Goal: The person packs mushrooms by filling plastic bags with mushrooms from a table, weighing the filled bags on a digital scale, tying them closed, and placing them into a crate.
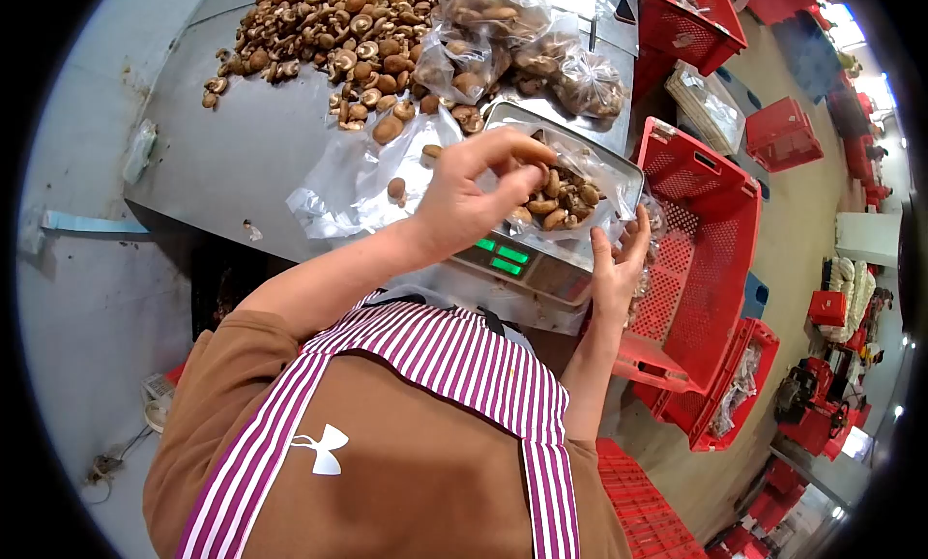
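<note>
A clear plastic bag of mushrooms [565, 199] lies on the metal tray of a weighing scale [541, 274] with lit green digits. My left hand [474, 187] is over the bag's left side, thumb and fingers curled together; what they pinch, if anything, I cannot make out. Beside the tray's right front corner is my right hand [621, 269], thumb and fingers apart, close to the bag's edge. Empty-looking plastic bags [362, 177] with a few loose mushrooms on them lie left of the scale.
Loose mushrooms [329, 27] are heaped on the metal table [193, 162]. Filled bags [588, 83] stand behind the scale, near a phone [625, 8]. Right of the table is a large red crate [715, 269]; more red crates [691, 27] stand around it.
</note>
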Motion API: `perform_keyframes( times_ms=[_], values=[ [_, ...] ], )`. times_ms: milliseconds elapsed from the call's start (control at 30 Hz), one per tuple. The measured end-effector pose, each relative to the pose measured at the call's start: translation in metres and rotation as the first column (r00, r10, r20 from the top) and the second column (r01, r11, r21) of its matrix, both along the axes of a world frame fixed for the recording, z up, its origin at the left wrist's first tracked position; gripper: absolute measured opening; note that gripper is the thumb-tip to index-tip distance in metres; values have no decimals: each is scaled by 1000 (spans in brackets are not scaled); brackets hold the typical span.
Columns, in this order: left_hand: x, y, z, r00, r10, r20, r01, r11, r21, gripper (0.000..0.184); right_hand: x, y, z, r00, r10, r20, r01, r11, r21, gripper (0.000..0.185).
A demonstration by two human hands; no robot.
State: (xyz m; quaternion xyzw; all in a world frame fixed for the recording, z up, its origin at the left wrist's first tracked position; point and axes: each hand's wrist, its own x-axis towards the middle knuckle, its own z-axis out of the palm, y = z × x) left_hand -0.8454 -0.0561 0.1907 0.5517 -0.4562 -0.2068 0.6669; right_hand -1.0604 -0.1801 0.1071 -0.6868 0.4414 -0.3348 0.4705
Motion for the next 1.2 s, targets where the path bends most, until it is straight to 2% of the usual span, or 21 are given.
perform_keyframes(
  times_ms=[33, 100, 233, 267, 333, 500, 567, 600, 633, 733, 767, 833, 933, 967, 1033, 1133, 1200],
  values=[
    [-2, -4, 1, 1000, 1, 1, -1, 1000, 3, 17, -2, -2, -3, 1000, 4, 23, -4, 1000, -4, 79],
    [-6, -10, 4, 980, -151, 131, 124, 974, 191, 18, -4, -2, -4, 999, 9, 46, -9, 1000, -7, 78],
    [-10, -27, -27, 982, -183, 56, 158, 939, 305, 18, -10, 0, -2, 998, -14, 58, 12, 999, 35, 75],
    [-7, -29, -35, 981, -183, 58, 158, 939, 305, 18, -11, 0, -3, 998, -16, 64, 13, 999, 49, 74],
    [-3, -32, -49, 974, -202, 100, 142, 893, 426, 18, -15, -1, -7, 998, -15, 59, 12, 999, 47, 74],
    [5, -35, -76, 970, -131, 203, 25, 889, 457, 18, -19, -3, -14, 998, -7, 67, 3, 999, 51, 73],
    [6, -40, -83, 883, -97, 460, -118, 901, 418, 18, -16, -2, -10, 999, 4, 35, -7, 998, 64, 74],
    [6, -42, -84, 837, -158, 524, -111, 889, 444, 24, -15, -3, -11, 999, 14, 44, -17, 998, 65, 74],
    [4, -46, -89, 786, -240, 569, -111, 852, 512, 36, -13, -5, -12, 999, 16, 48, -19, 998, 59, 74],
    [-6, -56, -98, 682, -322, 657, -123, 834, 537, 58, -7, -11, -12, 998, 46, 35, -47, 998, 31, 74],
    [-10, -62, -92, 653, -384, 652, -144, 783, 605, 62, -4, -13, -11, 998, 46, 36, -47, 999, 27, 74],
    [-13, -72, -104, 611, -364, 703, -189, 796, 575, 62, 1, -17, -7, 997, 63, 51, -64, 998, 8, 73],
    [-13, -80, -112, 654, -369, 660, -162, 784, 599, 56, 5, -20, -4, 998, 55, -7, -54, 998, 10, 70],
    [-11, -80, -112, 656, -320, 683, -126, 847, 517, 51, 5, -21, -2, 997, 62, -49, -62, 998, 4, 69],
    [-4, -81, -111, 628, -434, 646, -103, 776, 622, 47, 4, -26, -10, 997, 80, -4, -80, 995, -59, 69],
    [-1, -85, -136, 710, -407, 574, 4, 818, 576, 39, 6, -29, -9, 996, 84, -25, -82, 995, 63, 68],
    [-2, -88, -138, 729, -409, 549, -18, 790, 613, 38, 5, -33, -19, 997, 81, -6, -81, 996, 31, 67]
  ],
)
